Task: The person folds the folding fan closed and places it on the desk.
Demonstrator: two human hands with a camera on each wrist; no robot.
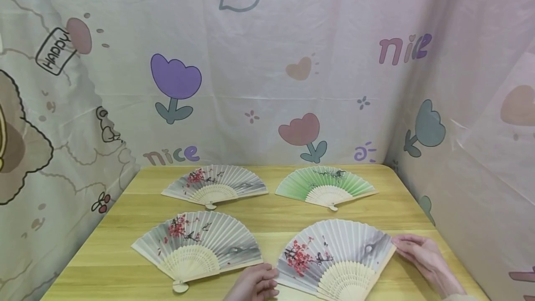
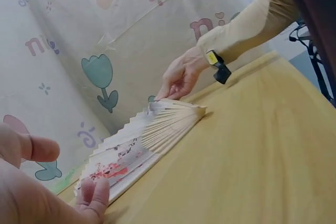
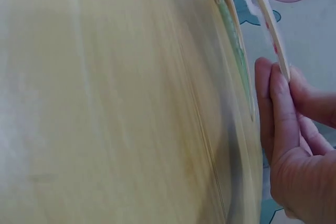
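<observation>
An open folding fan (image 1: 332, 257) with grey pleats, red blossoms and pale ribs lies at the front right of the table. My right hand (image 1: 422, 257) pinches its right outer corner between thumb and fingers; in the right wrist view, the pinched edge (image 3: 270, 30) is seen nearly edge-on. My left hand (image 1: 255, 282) is at the fan's left end, its fingertips (image 2: 100, 195) beside or against the pleats; contact is unclear. In the left wrist view, the thumb stands apart from those fingers. The bottom of the fan is cut off in the head view.
A similar blossom fan (image 1: 196, 245) lies spread at the front left, close to my left hand. Behind are another grey fan (image 1: 215, 185) and a green fan (image 1: 328, 187). The wooden table (image 1: 104, 245) meets printed cloth walls (image 1: 251, 59) at the back and sides.
</observation>
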